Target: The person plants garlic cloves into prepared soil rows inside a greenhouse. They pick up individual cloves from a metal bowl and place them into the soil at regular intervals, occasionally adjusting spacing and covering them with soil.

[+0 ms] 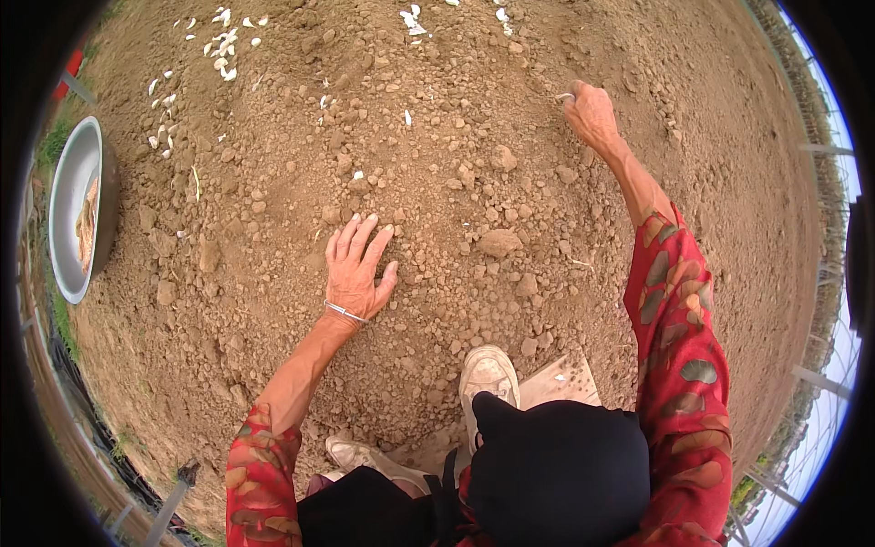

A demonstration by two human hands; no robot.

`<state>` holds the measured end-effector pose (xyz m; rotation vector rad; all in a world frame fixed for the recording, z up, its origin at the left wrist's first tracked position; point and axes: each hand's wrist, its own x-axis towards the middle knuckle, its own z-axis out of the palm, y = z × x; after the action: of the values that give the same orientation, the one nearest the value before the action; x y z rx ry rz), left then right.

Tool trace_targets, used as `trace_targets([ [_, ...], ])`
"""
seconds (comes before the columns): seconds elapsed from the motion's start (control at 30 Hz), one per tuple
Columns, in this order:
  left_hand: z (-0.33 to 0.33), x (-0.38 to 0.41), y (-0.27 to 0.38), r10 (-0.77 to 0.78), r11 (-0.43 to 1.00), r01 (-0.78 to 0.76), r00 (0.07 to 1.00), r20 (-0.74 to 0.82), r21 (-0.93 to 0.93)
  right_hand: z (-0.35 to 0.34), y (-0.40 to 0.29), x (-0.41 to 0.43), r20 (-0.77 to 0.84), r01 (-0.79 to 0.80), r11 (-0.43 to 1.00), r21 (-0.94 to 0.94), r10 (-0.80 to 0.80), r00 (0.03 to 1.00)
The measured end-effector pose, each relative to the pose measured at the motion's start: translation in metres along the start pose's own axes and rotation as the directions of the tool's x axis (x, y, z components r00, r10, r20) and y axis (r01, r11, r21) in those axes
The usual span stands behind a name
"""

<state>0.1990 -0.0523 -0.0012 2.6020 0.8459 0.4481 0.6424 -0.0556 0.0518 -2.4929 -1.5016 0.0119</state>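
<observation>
My left hand (359,263) rests palm down on loose, cloddy soil (437,287), fingers spread and nothing seen in it. A thin silver-coloured bangle (346,312) circles that wrist. Farther out on the right, my right hand (589,115) is bent low over the ground with its fingers pinched together. At those fingertips a small whitish piece (564,96) shows, which looks like a garlic clove; most of it is hidden. White garlic cloves (224,46) lie scattered at the upper left, with a single clove (408,117) between the hands and a few more (411,20) at the top.
A metal basin (72,205) with something brownish inside stands at the left edge. Below are my dusty shoes (489,376), beside a flat board (564,379). Large clods (500,243) dot the soil. Metal poles (824,381) of a frame line the right side; another post (167,509) stands lower left.
</observation>
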Motion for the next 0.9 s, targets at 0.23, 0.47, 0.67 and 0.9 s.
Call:
trace_targets([
  [0.23, 0.002, 0.005, 0.003, 0.025, 1.000, -0.025, 0.999, -0.033, -0.016, -0.017, -0.071, 0.028, 0.092, 0.069, 0.978, 0.197, -0.089, 0.992],
  [0.47, -0.005, -0.002, -0.003, 0.001, 1.000, -0.001, 1.000, -0.011, -0.003, 0.018, -0.047, -0.006, 0.102, 0.123, 0.988, 0.098, -0.133, 0.986],
  [0.67, -0.001, 0.002, 0.000, 0.006, 1.000, -0.006, 1.000, -0.011, -0.014, -0.014, 0.005, -0.011, -0.017, -0.106, 0.980, -0.166, 0.105, 0.994],
  [0.9, 0.002, 0.002, 0.001, 0.004, 1.000, -0.004, 1.000, -0.011, -0.007, 0.050, -0.141, -0.054, -0.030, 0.696, 0.708, -0.123, -0.704, 0.710],
])
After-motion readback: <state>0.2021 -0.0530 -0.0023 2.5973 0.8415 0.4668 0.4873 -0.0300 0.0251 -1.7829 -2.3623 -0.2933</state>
